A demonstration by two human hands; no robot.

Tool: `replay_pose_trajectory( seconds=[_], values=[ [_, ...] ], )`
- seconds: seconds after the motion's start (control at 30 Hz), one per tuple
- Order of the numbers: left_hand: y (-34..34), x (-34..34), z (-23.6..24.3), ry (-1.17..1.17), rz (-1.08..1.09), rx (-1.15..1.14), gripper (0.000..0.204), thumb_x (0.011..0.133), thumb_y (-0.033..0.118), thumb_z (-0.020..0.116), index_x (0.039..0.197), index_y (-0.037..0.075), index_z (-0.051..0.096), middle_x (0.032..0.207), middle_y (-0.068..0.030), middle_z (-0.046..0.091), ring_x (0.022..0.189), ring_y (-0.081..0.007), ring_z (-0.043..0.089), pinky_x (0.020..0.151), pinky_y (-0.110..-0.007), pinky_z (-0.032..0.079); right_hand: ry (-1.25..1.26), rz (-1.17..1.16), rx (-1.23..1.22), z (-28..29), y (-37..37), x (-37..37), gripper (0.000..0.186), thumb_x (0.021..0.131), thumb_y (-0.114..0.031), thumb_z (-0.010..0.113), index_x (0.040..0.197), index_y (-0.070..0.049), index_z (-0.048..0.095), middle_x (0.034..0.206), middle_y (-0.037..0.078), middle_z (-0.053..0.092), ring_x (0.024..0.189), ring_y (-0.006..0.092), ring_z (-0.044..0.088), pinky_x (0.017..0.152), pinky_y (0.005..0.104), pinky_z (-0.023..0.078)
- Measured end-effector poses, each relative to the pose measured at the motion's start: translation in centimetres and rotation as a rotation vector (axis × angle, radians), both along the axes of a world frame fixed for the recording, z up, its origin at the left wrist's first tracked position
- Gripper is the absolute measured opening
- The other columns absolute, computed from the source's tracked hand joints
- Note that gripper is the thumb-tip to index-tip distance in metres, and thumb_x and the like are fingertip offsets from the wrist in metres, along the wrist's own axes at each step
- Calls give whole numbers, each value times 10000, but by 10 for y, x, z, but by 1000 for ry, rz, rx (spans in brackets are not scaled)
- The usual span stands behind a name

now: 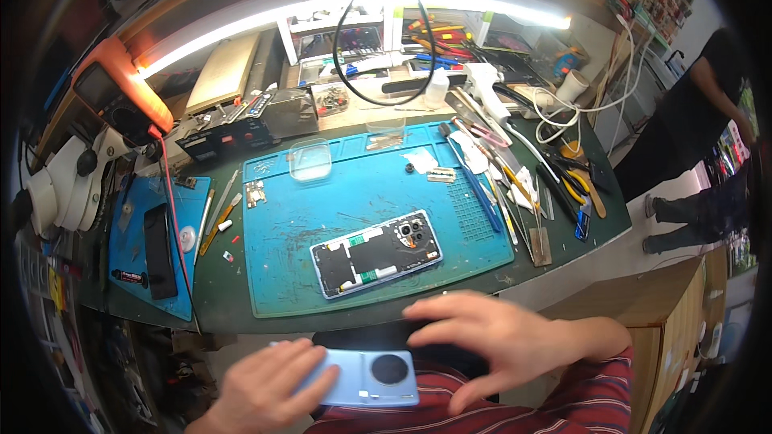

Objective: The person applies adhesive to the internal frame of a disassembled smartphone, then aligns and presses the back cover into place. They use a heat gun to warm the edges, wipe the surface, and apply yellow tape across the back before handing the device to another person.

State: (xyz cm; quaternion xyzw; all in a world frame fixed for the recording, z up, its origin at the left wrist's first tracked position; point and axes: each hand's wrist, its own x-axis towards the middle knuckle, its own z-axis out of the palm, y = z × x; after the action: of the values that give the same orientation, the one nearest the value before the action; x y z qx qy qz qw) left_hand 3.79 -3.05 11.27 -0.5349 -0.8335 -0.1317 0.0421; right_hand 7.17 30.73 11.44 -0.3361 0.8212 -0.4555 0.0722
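Note:
In my left hand [277, 386] is a light blue phone back cover [366, 378] with a round black camera area, held low in front of my lap. The fingers lie across its left end. My right hand [490, 341] hovers just right of the cover, fingers spread, touching nothing. Beyond both hands, a phone with its back off [378, 253] lies on the blue work mat [281, 281]. Its camera module, dark inner plate and green-and-white parts are exposed.
A clear plastic box [310, 160] stands on the mat. Tweezers, pliers [577, 185] and brushes lie to the right. At left are a dark phone [161, 251] on a smaller mat and an orange multimeter [121, 92]. A black cable loop [336, 48] hangs overhead. Two people stand at far right.

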Motion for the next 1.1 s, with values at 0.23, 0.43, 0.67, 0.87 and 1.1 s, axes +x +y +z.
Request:
replay_pose_trajectory(
  seconds=[0.23,0.43,0.67,0.87,1.1],
  values=[
    [30,14,-17,139,-125,-91,237,856,225,671,1083,189,729,1098,-94,718,1016,-259,723,893,-377,591,-226,108,126,-38,-24,29,521,896,-409,732,1159,-12,519,1292,205,556,1056,383,632,901,437,516],
    [30,2,-23,63,-164,-108,262,839,273,711,1078,167,731,1127,-110,712,1014,-262,718,882,-386,591,-156,63,99,-42,-24,26,532,862,-364,755,1183,-8,524,1208,180,568,1004,355,633,879,429,518],
    [21,-14,-17,-612,-132,-114,721,863,488,685,1396,24,540,1443,-229,511,1281,-422,519,1096,-524,393,-75,146,97,-50,-15,6,605,879,-380,726,1321,-7,549,1293,185,571,1107,299,618,911,379,518],
    [14,-30,-14,-701,-109,-100,756,802,478,759,1363,12,560,1398,-229,547,1193,-412,561,999,-496,444,-80,151,-30,-50,-21,-6,650,695,-349,845,1186,-7,592,1184,202,582,1040,357,613,873,432,523],
    [10,-50,3,-911,-134,-158,767,747,424,821,1351,19,578,1386,-217,561,1167,-405,572,989,-479,455,-141,205,-111,-56,-23,-12,606,745,-374,804,1179,-4,602,1177,210,591,1023,364,621,859,435,524]
  ],
)
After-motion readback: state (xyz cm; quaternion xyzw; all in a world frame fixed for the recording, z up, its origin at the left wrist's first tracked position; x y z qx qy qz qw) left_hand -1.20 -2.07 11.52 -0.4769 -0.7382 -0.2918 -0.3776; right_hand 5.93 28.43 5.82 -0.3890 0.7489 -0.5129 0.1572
